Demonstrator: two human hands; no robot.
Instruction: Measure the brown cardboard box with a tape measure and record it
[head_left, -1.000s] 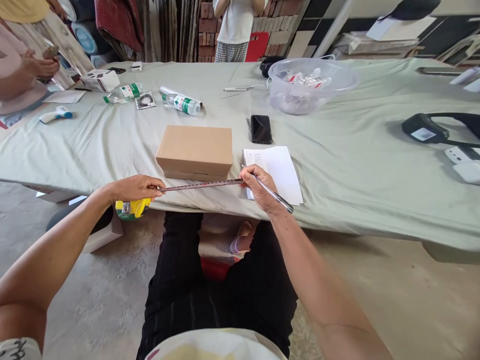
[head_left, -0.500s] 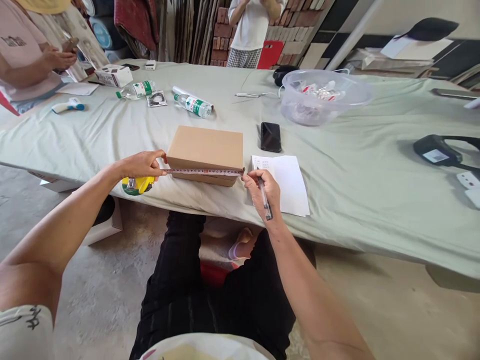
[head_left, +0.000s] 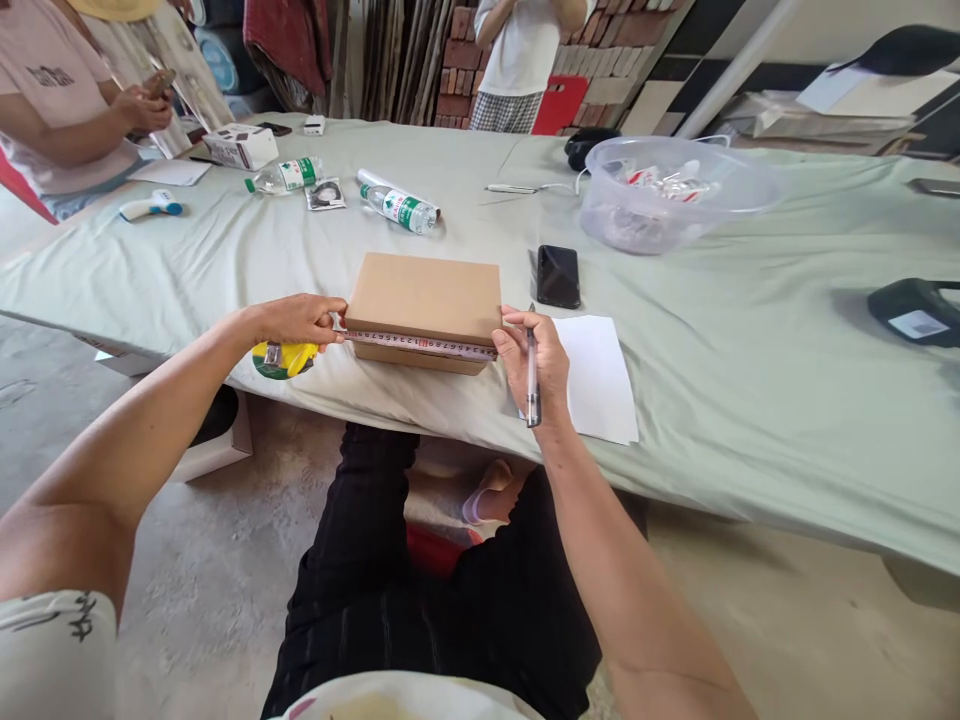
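A closed brown cardboard box [head_left: 427,295] lies near the table's front edge. Along its front face runs the printed blade [head_left: 420,343] of a tape measure, stretched between both hands. My left hand [head_left: 304,320] pinches the blade at the box's left end, and the yellow and green tape measure case [head_left: 285,358] hangs just below these fingers. At the right end, my right hand [head_left: 544,365] is closed with a pen [head_left: 532,370] tucked in it, its thumb and fingertips at the box corner and the blade's end. White paper sheets [head_left: 600,380] lie partly under that hand.
Beyond the box are a black phone [head_left: 558,276], a clear plastic basin [head_left: 645,215] with packets, two water bottles [head_left: 401,208] and a white-blue handheld device [head_left: 151,205]. A black headset-like object [head_left: 915,312] sits right. Two people [head_left: 517,60] are across the table.
My right hand has moved up onto the box's right corner, with the pen turned more upright. The blade still spans the front face. The whole view has shifted slightly.
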